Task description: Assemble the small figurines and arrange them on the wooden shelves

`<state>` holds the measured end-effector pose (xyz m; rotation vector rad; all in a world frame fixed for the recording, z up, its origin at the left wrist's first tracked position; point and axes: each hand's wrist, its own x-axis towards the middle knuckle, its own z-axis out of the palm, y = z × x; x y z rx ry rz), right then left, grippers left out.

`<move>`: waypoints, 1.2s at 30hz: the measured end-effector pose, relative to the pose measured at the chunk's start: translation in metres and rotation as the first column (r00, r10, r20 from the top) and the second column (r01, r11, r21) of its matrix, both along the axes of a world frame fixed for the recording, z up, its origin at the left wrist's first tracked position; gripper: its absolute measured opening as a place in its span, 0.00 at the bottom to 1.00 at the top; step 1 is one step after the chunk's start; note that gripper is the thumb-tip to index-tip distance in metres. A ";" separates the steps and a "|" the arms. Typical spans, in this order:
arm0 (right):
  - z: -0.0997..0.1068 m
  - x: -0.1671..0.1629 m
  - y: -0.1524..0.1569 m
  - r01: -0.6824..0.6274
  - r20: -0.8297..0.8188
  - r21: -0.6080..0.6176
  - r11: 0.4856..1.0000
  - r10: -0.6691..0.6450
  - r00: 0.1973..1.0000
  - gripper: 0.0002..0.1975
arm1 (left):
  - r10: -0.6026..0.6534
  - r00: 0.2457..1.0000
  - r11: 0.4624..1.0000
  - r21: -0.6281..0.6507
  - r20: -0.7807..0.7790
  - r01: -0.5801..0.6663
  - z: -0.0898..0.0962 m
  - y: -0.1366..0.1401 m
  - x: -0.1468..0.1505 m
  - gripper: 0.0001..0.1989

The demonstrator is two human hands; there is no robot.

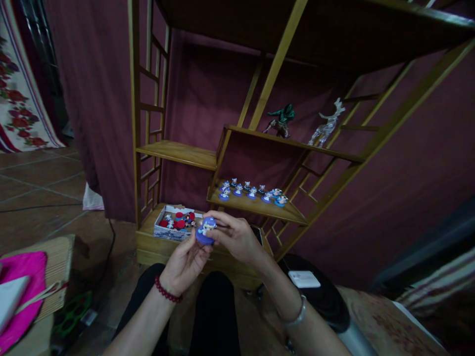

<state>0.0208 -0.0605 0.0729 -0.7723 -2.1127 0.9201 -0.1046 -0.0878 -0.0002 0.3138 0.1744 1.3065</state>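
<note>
Between my two hands is a small purple-haired figurine [208,226] on a round purple base. My left hand [187,262] grips its base from below left, a red bead bracelet on that wrist. Fingers of my right hand [235,235] close on its right side and top. Just behind my hands, an open cardboard box [172,236] holds several more figurines [180,224], some with red round bases. On the middle shelf [260,210] several similar figurines [252,193] stand in rows, with purple, dark and blue bases.
A green-and-brown figure [284,120] and a clear deer statue [328,123] stand on the upper shelf [297,144]. A black round-topped bin [322,301] bearing a white card [304,279] is at right. Pink cloth [33,277] lies on the left table. A cable [111,242] crosses the floor.
</note>
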 end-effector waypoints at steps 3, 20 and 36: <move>-0.002 0.001 0.001 -0.032 -0.038 -0.097 0.995 0.029 0.999 0.17 | -0.005 1.000 1.000 0.008 -0.007 0.005 0.002 -0.001 0.001 0.10; -0.023 0.007 0.013 0.011 -0.089 -0.020 1.000 -0.013 0.996 0.19 | -0.014 0.999 0.999 -0.042 -0.045 0.012 -0.005 0.011 0.002 0.09; -0.034 0.003 0.021 -0.001 -0.179 -0.146 0.989 -0.025 0.984 0.21 | -0.001 1.000 0.998 -0.064 -0.026 -0.001 -0.005 0.017 0.003 0.08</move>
